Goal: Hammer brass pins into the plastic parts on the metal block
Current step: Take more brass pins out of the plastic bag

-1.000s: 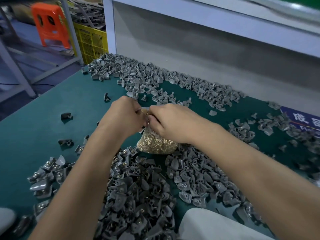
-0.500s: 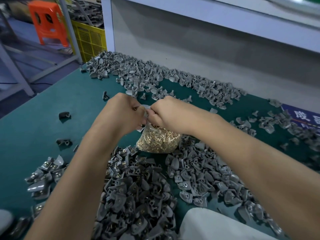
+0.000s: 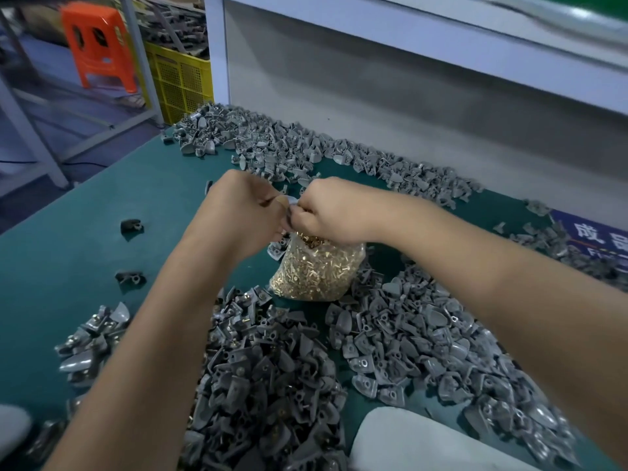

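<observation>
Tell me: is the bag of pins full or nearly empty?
Well filled: brass pins bulge the clear bag up to the neck both hands grip.

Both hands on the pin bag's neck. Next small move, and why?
Probably pull the neck apart to open the bag of brass pins. Left hand and right hand both pinch its gathered top, the bag rests on the green table, and no pins lie loose yet.

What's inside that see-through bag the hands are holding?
The clear bag is full of little brass pins. Both hands, left and right, pinch and cover its top, so the opening is hidden.
</observation>
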A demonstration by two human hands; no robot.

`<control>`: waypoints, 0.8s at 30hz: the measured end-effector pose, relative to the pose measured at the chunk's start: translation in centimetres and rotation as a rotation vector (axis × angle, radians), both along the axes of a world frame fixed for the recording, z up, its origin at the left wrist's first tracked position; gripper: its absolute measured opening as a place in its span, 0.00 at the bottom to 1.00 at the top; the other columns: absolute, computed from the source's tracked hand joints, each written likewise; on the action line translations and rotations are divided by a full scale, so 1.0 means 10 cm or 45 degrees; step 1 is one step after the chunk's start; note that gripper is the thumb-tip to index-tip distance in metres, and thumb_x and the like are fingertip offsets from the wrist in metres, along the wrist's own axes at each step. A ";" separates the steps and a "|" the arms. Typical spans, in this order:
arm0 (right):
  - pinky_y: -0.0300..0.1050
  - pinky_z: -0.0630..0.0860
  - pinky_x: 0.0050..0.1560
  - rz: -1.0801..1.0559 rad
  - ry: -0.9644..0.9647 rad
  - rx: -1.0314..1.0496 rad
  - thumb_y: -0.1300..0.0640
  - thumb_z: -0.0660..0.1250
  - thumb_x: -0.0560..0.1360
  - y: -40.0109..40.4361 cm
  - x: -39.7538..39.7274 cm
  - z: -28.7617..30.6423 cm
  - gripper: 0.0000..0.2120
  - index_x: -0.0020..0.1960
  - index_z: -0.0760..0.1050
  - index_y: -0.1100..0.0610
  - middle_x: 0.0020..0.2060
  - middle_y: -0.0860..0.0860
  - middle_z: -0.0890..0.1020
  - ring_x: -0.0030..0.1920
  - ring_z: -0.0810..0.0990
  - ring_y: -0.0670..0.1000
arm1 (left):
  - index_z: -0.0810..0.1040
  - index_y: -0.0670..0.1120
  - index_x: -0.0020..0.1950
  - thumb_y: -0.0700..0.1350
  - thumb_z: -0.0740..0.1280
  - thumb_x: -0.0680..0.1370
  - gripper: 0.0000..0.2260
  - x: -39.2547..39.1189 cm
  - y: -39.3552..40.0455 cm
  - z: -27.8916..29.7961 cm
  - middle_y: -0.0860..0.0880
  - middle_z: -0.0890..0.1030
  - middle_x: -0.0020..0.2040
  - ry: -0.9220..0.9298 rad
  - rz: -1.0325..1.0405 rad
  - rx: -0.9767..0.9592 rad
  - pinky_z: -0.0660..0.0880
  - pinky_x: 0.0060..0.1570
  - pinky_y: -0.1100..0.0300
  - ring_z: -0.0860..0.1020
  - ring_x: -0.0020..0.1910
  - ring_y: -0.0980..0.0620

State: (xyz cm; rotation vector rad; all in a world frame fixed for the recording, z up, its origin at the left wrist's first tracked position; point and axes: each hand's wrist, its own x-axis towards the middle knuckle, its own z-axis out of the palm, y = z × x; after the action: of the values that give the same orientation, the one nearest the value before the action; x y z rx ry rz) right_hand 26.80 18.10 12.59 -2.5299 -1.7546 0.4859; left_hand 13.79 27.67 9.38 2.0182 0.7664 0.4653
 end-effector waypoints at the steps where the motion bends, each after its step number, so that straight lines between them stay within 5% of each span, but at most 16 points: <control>1: 0.35 0.62 0.20 -0.005 -0.004 0.009 0.50 0.58 0.85 0.00 -0.01 -0.02 0.23 0.33 0.71 0.56 0.25 0.49 0.71 0.24 0.66 0.49 | 0.86 0.45 0.43 0.44 0.67 0.82 0.11 0.00 0.00 -0.01 0.49 0.85 0.33 -0.004 0.003 -0.011 0.84 0.49 0.48 0.85 0.34 0.54; 5: 0.44 0.68 0.30 -0.026 -0.021 0.094 0.52 0.57 0.85 -0.02 -0.05 -0.11 0.22 0.33 0.70 0.56 0.27 0.51 0.72 0.26 0.68 0.52 | 0.85 0.45 0.41 0.43 0.67 0.82 0.12 0.02 0.04 -0.05 0.50 0.85 0.33 0.019 -0.002 -0.065 0.84 0.49 0.50 0.85 0.33 0.55; 11: 0.44 0.64 0.27 0.044 -0.049 0.222 0.52 0.58 0.85 -0.02 -0.06 -0.03 0.23 0.31 0.67 0.55 0.25 0.49 0.69 0.24 0.64 0.48 | 0.85 0.45 0.42 0.42 0.67 0.82 0.11 0.02 0.10 -0.08 0.52 0.85 0.34 0.004 -0.039 -0.163 0.84 0.42 0.60 0.85 0.34 0.57; 15: 0.47 0.79 0.38 0.046 0.034 0.291 0.54 0.58 0.84 -0.04 0.02 0.09 0.22 0.31 0.65 0.55 0.24 0.45 0.64 0.22 0.59 0.44 | 0.85 0.45 0.41 0.42 0.65 0.83 0.12 0.01 0.09 -0.09 0.54 0.85 0.33 -0.001 -0.048 -0.167 0.84 0.44 0.59 0.85 0.34 0.57; 18: 0.39 0.63 0.28 0.038 0.048 0.285 0.54 0.59 0.84 -0.06 0.04 0.08 0.21 0.32 0.66 0.55 0.25 0.45 0.64 0.22 0.59 0.44 | 0.85 0.45 0.43 0.43 0.65 0.83 0.12 0.00 0.09 -0.07 0.55 0.86 0.35 0.001 -0.064 -0.162 0.84 0.48 0.53 0.85 0.36 0.56; 24: 0.44 0.64 0.26 0.020 -0.013 0.246 0.54 0.59 0.83 -0.10 -0.03 -0.01 0.20 0.34 0.72 0.57 0.27 0.48 0.71 0.25 0.66 0.48 | 0.82 0.46 0.48 0.57 0.61 0.83 0.17 -0.05 0.04 0.10 0.46 0.84 0.42 0.062 0.007 0.002 0.81 0.48 0.49 0.84 0.43 0.44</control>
State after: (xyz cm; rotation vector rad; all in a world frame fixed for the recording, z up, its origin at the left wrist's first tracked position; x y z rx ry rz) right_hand 26.48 17.12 12.45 -2.3922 -1.7333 0.2881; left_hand 13.26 28.04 10.38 2.0356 0.8017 0.4212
